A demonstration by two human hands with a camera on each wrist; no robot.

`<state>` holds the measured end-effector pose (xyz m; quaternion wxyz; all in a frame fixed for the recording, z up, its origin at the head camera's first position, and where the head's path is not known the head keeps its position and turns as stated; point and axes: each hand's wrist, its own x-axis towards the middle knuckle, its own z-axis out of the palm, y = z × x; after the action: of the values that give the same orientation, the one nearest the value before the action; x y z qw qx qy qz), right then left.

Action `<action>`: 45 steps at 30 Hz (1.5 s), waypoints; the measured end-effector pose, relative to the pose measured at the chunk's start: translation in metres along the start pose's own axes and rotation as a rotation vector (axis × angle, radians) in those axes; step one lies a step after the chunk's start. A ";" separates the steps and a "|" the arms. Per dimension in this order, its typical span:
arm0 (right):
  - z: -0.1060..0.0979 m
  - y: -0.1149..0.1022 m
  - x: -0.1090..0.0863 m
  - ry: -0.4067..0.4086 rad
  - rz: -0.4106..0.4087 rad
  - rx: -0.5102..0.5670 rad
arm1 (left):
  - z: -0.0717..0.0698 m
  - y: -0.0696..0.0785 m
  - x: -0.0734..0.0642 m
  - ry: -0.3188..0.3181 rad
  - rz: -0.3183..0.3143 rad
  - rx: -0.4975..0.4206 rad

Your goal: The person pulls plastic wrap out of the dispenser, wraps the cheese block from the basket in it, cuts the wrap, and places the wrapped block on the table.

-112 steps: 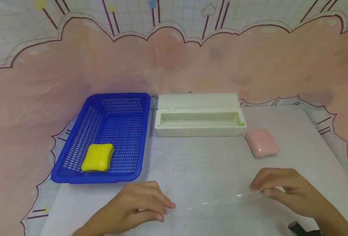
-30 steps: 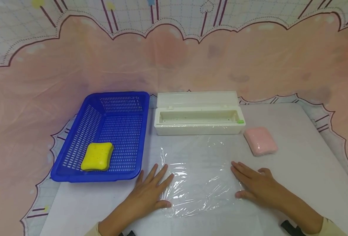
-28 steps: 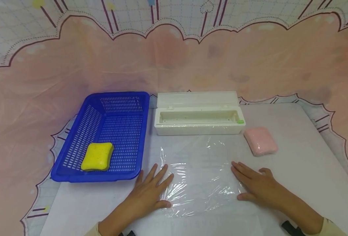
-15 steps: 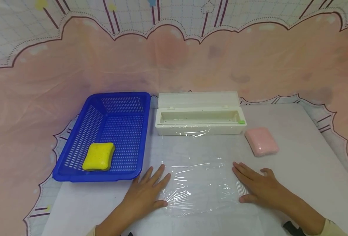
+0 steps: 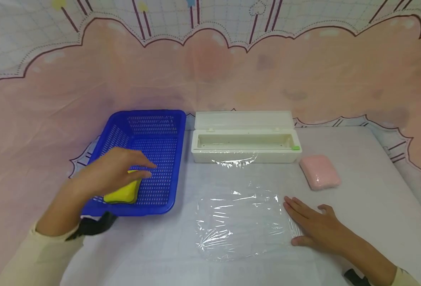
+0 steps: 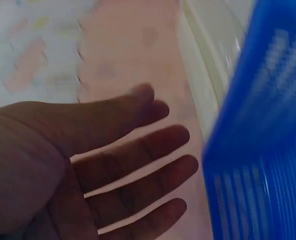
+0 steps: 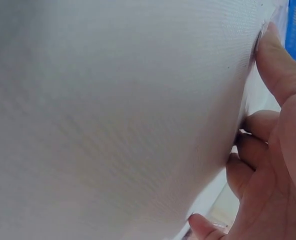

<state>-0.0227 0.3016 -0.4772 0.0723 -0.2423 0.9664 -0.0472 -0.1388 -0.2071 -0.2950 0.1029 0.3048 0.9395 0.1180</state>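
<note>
My left hand [image 5: 112,171] is over the blue mesh basket [image 5: 179,171], just above a yellow pillow-shaped block [image 5: 123,194] that it partly hides. Its fingers are apart and slightly bent, with nothing between them. In the left wrist view, the left hand [image 6: 32,150] appears beside the basket wall [image 6: 228,135]. Clear cling film [image 5: 242,226] stretches, lightly creased, from the white dispenser box [image 5: 274,157] toward the front. My right hand [image 5: 317,224] rests on the film's right edge with straight fingers. In the right wrist view, the right hand's fingertips [image 7: 272,40] press the white surface.
The dispenser's lid [image 5: 242,120] stands raised at the back, with a green tab [image 5: 295,148] at its right end. A pink, shiny, film-wrapped block [image 5: 320,172] lies right of the box. Patterned cloth [image 5: 210,79] hangs behind the white tabletop [image 5: 360,171].
The hands earlier pinched the film's front edge, then lay flat on its two sides. My left hand has since lifted off and moved left over the basket; the right stays put.
</note>
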 end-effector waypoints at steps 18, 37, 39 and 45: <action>-0.001 -0.001 -0.001 -0.009 0.012 0.022 | 0.016 -0.139 0.059 -0.563 -0.260 -0.208; -0.002 -0.001 0.001 -0.029 0.013 0.005 | 0.031 -0.153 0.058 -0.591 -0.370 -0.198; -0.002 0.000 0.002 -0.032 0.015 0.002 | 0.028 -0.152 0.056 -0.585 -0.354 -0.226; -0.003 0.000 0.002 -0.020 0.008 -0.006 | 0.016 -0.143 0.048 -0.509 -0.313 -0.327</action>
<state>-0.0244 0.3008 -0.4745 0.0812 -0.2389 0.9667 -0.0414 -0.2508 -0.2887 -0.3563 0.3984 0.1562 0.8876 0.1701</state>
